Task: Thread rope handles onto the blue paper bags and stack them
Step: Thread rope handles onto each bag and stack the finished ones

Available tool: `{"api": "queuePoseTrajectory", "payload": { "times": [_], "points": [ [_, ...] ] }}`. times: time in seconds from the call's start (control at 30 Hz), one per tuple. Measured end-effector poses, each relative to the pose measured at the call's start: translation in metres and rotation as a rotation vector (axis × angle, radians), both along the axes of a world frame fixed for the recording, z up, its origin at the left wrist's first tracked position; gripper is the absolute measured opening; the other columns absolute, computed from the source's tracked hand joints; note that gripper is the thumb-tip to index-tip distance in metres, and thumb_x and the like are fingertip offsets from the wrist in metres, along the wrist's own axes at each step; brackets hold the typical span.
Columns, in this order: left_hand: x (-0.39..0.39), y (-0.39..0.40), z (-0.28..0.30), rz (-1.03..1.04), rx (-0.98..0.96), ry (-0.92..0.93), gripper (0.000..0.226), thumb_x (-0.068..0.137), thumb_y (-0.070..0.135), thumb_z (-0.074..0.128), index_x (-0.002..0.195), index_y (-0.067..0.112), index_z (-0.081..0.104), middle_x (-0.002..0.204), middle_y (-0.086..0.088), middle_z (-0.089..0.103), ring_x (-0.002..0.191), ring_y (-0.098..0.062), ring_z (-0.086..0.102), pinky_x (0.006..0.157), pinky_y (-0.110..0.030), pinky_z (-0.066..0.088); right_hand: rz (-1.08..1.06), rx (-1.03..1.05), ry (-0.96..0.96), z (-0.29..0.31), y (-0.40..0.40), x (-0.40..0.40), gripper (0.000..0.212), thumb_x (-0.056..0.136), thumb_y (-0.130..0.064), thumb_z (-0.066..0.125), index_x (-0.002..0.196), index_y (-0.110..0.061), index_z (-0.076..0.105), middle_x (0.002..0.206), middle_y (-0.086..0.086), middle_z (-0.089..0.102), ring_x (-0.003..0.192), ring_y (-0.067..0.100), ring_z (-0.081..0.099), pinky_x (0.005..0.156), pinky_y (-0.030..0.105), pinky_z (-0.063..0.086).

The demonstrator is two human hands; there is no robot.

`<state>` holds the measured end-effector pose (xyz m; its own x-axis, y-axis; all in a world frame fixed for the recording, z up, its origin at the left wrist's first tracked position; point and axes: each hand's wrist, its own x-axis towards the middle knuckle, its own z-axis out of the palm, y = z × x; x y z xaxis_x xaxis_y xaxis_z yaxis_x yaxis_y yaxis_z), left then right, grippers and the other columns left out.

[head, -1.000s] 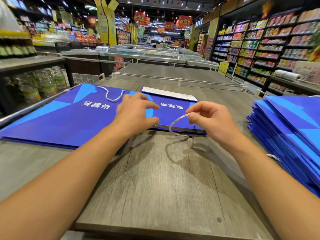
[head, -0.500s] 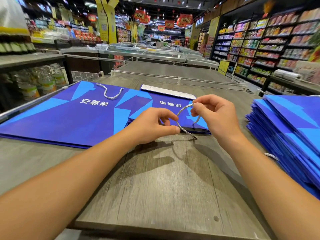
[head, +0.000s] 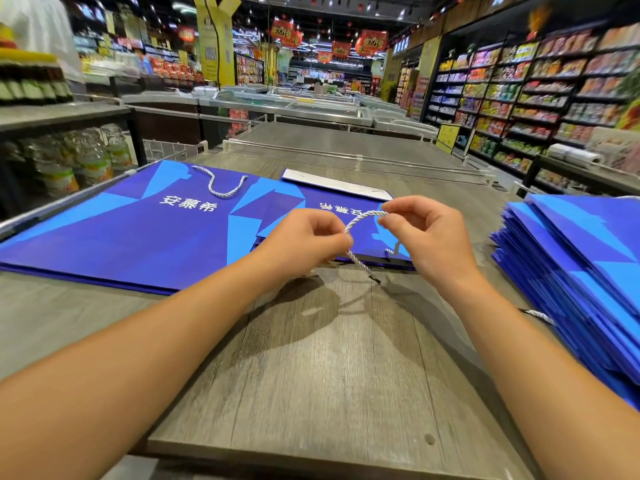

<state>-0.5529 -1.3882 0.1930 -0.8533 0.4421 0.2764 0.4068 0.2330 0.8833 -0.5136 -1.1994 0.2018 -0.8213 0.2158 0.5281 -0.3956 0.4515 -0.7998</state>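
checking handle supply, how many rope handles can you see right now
3. One rope is pinched between the left hand and right hand. One threaded handle lies on the large bag at left. One rope end pokes from the bag stack; others may be hidden.

A grey wood-grain table [head: 311,375] fills the lower middle of the frame. At the far left, a shelf holds clear plastic bottles [head: 86,157], with dark bottles [head: 31,84] on the level above. Chest freezers [head: 291,105] run across the upper centre. Stocked shelves of packaged goods [head: 540,95] line the right side, and red hanging signs [head: 372,41] sit near the top.
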Motion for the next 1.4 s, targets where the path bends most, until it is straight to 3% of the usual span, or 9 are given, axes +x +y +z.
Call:
{"api": "queuePoseTrajectory", "payload": {
  "times": [0.07,0.17,0.37,0.57,0.73,0.83,0.93,1.17,1.4],
  "points": [
    [0.002,-0.003,0.005,0.005,0.128,-0.116,0.018,0.093,0.008,0.063,0.075,0.01,0.061,0.056,0.009,0.06,0.053,-0.008,0.051,0.051,-0.013,0.042,-0.096,0.099,-0.032,-0.003,0.005,-0.003,0.019,0.086,-0.011,0.07,0.097,-0.026,0.069,0.093,-0.008,0.069,0.08,0.006,0.065,0.073,0.022,0.05],
    [-0.001,-0.006,0.008,0.034,0.243,-0.221,0.018,0.094,0.009,0.063,0.076,0.011,0.06,0.058,0.006,0.064,0.051,-0.008,0.052,0.059,-0.018,0.05,-0.146,0.185,-0.032,-0.002,0.006,-0.002,0.014,0.081,-0.014,0.071,0.084,-0.027,0.068,0.073,-0.009,0.06,0.059,0.004,0.048,0.062,0.022,0.04],
    [-0.006,-0.009,0.011,0.098,0.371,-0.322,0.013,0.092,0.014,0.065,0.08,0.014,0.064,0.066,0.001,0.068,0.052,-0.009,0.054,0.071,-0.03,0.053,0.205,0.334,-0.289,-0.001,-0.007,0.011,0.011,0.085,-0.02,0.07,0.075,-0.022,0.073,0.067,0.008,0.066,0.059,0.009,0.053,0.063,0.029,0.045],
    [-0.007,-0.01,0.013,0.104,0.383,-0.312,0.014,0.093,0.017,0.065,0.079,0.014,0.064,0.067,0.002,0.069,0.056,-0.009,0.055,0.068,-0.027,0.052,0.26,0.336,-0.311,-0.008,-0.015,0.007,0.013,0.087,-0.012,0.07,0.076,-0.019,0.07,0.064,-0.002,0.06,0.059,0.009,0.051,0.063,0.03,0.045],
    [-0.024,-0.026,0.008,0.425,-0.201,0.203,0.017,0.088,0.035,0.066,0.086,0.02,0.073,0.089,0.005,0.072,0.088,-0.011,0.062,0.078,-0.027,0.045,0.196,-0.064,-0.302,-0.006,-0.016,0.004,0.015,0.091,-0.004,0.062,0.078,-0.011,0.065,0.06,-0.002,0.062,0.048,0.012,0.047,0.049,0.021,0.04],
    [-0.029,-0.036,0.007,0.442,-0.495,0.22,0.026,0.084,0.034,0.069,0.108,0.026,0.07,0.118,0.0,0.066,0.118,-0.019,0.055,0.091,-0.03,0.043,0.176,-0.249,-0.315,-0.003,-0.015,0.005,0.018,0.091,0.0,0.059,0.077,-0.011,0.065,0.06,-0.001,0.062,0.048,0.013,0.046,0.048,0.022,0.04],
    [-0.029,-0.035,0.003,0.328,-0.764,0.19,0.043,0.084,0.037,0.071,0.126,0.029,0.063,0.132,-0.002,0.059,0.124,-0.025,0.05,0.094,-0.032,0.042,0.195,-0.345,-0.334,0.0,-0.015,0.006,0.018,0.089,0.003,0.056,0.078,-0.009,0.063,0.059,0.001,0.062,0.047,0.014,0.048,0.049,0.023,0.042],
    [-0.027,-0.017,-0.007,0.205,-0.769,0.321,0.028,0.085,0.036,0.07,0.113,0.033,0.071,0.11,0.004,0.068,0.11,-0.019,0.053,0.081,-0.027,0.04,0.173,-0.436,-0.329,-0.001,-0.015,0.003,0.015,0.091,-0.004,0.06,0.079,-0.013,0.06,0.062,0.0,0.065,0.046,0.012,0.05,0.048,0.022,0.045],
    [-0.013,-0.016,0.0,0.057,-0.639,0.272,0.023,0.08,0.042,0.076,0.102,0.034,0.077,0.096,0.005,0.071,0.094,-0.011,0.061,0.086,-0.031,0.05,0.023,0.206,-0.268,-0.015,-0.005,-0.004,0.013,0.084,-0.016,0.071,0.073,-0.023,0.068,0.069,-0.011,0.069,0.063,0.007,0.058,0.064,0.021,0.045]
  ]
}}
